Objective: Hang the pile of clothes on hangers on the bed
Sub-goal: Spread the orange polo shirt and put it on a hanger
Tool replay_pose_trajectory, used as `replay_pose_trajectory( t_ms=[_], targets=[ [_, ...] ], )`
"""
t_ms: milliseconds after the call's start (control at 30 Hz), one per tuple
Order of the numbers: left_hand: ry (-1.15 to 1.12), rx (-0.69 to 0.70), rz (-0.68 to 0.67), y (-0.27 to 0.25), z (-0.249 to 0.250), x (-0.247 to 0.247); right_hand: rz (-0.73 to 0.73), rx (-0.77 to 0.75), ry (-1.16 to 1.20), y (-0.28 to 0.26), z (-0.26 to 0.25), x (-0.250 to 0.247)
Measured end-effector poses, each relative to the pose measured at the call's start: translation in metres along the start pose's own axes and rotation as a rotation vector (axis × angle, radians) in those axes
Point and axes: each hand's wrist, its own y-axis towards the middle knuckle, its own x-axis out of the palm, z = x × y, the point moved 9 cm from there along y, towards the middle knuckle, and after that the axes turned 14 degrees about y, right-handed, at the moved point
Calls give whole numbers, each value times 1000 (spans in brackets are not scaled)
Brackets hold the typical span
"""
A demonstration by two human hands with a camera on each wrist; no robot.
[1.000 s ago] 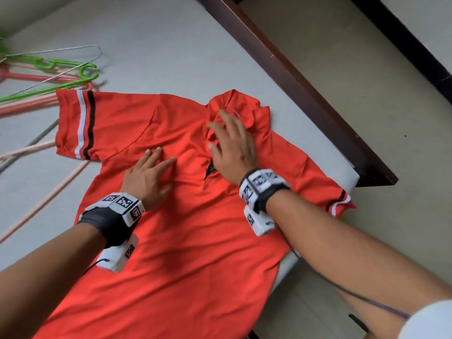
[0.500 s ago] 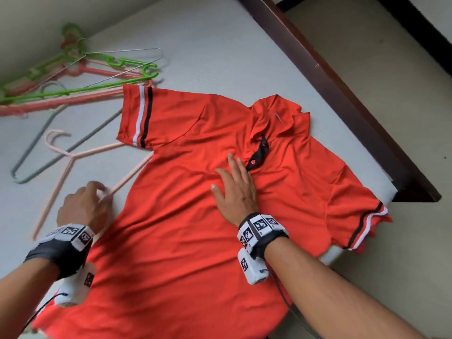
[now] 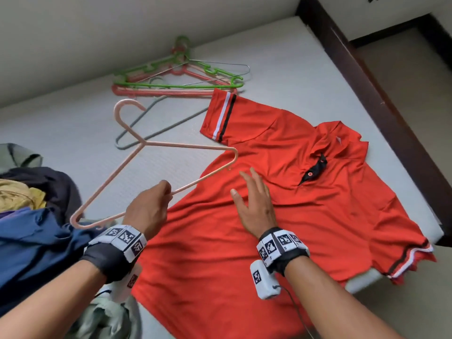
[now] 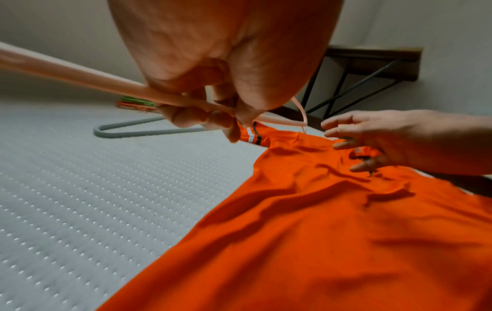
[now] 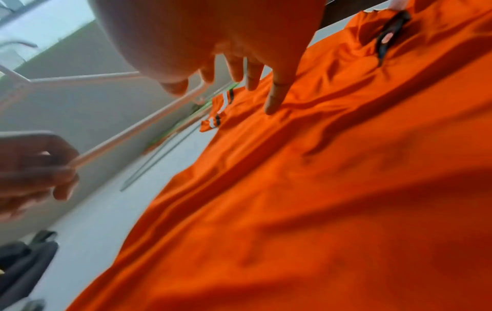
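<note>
Overhead, head view: left hand (image 3: 146,211) curled round the lower bar of a pink hanger (image 3: 156,155), holding it raised above the bed (image 3: 61,133), hook pointing away. Right hand (image 3: 254,204) flat, fingers straight and slightly spread, palm down on the chest of the orange polo shirt (image 3: 281,228), just below the open placket. The shirt lies spread face-up across the bed's right part, one sleeve hanging off the edge. A grey hanger (image 3: 146,126) lies behind the pink one; a stack of green and red hangers (image 3: 176,79) further back by the wall. Pile of clothes (image 3: 29,216) at the left, under the left forearm.

Left wrist view: fingers (image 4: 191,115) wrapped on the pink bar, thumb closing over it. Right hand opposite, fingers loosely extended over the collar area; contact cannot be judged here.

Right wrist view, blurred: fingers (image 5: 277,94) straight, little fingertip touching the fabric. Left hand at the frame's left, gripping the bar.
</note>
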Motion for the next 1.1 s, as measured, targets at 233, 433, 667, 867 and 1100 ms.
replay_pose_trajectory(
  t_ms=[233,433,667,867,1100],
  targets=[
    [-163,215,-95,-23,30,-21,179,-119,142,18,-72,-32],
    [-92,417,-119,-28,81,-23,171,-13,68,7,-49,-88],
    [121,623,19,-8,156,-19,94,101,-79,-31,7,-124],
    [117,723,18,17,217,-9,176,276,-115,-49,71,-185],
    [56,620,-61,49,244,20,41,639,-42,-76,203,-268]
  ],
)
